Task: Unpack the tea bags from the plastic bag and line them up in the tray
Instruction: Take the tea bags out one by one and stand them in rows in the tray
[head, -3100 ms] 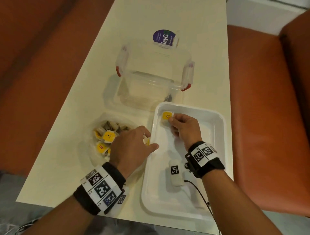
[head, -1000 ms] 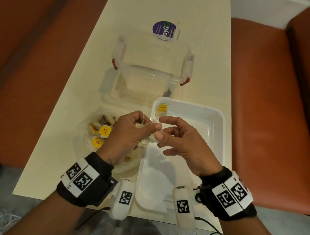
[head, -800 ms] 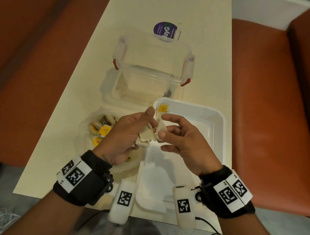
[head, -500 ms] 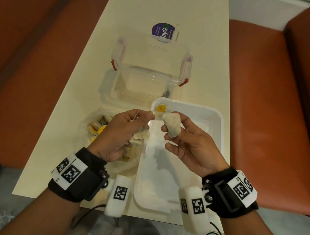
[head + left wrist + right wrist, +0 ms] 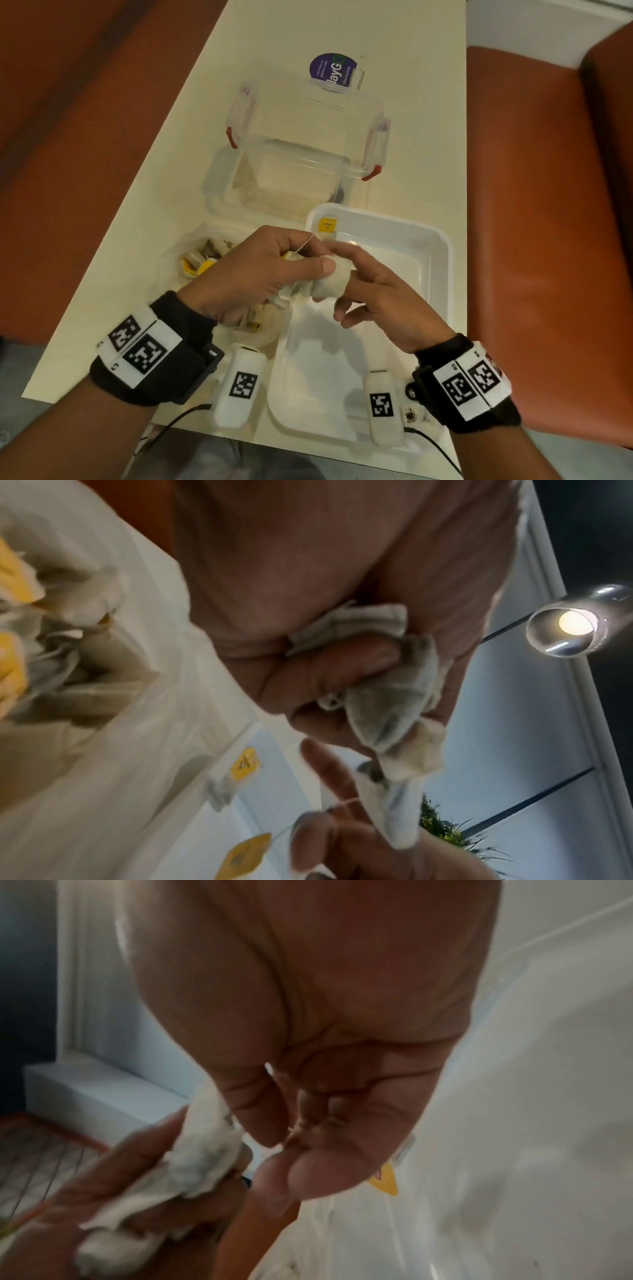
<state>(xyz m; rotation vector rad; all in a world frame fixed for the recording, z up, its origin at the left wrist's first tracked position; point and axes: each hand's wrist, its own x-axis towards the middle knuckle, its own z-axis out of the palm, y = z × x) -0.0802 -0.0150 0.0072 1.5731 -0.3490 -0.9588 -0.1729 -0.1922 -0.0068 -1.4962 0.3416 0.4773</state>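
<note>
Thin paper tea bags [image 5: 301,291], light, limp and easily torn, sit bunched in the curled left hand [image 5: 253,274] beside the plastic bag [image 5: 191,253], one pinched by the right hand [image 5: 370,291] above the tray [image 5: 442,260], best held by the folded top.

- A long cream table [image 5: 335,31] runs from 6 o'clock toward 12 in the head view.
- An orange-brown upholstered bench [image 5: 534,192] flanks it at 3 o'clock; its raised backrest [image 5: 613,102] curves in at 2 o'clock.
- More of the same orange-brown seating [image 5: 85,120] fills 9 to 11 o'clock.
- A pale wall [image 5: 534,24] shows at 1 o'clock.
- Grey floor [image 5: 13,383] shows at 8 o'clock.
- In the left wrist view, a lit lamp in a clear cylindrical shade [image 5: 578,622] hangs at 3 o'clock, and green foliage [image 5: 445,829] stands at 5 o'clock.
</note>
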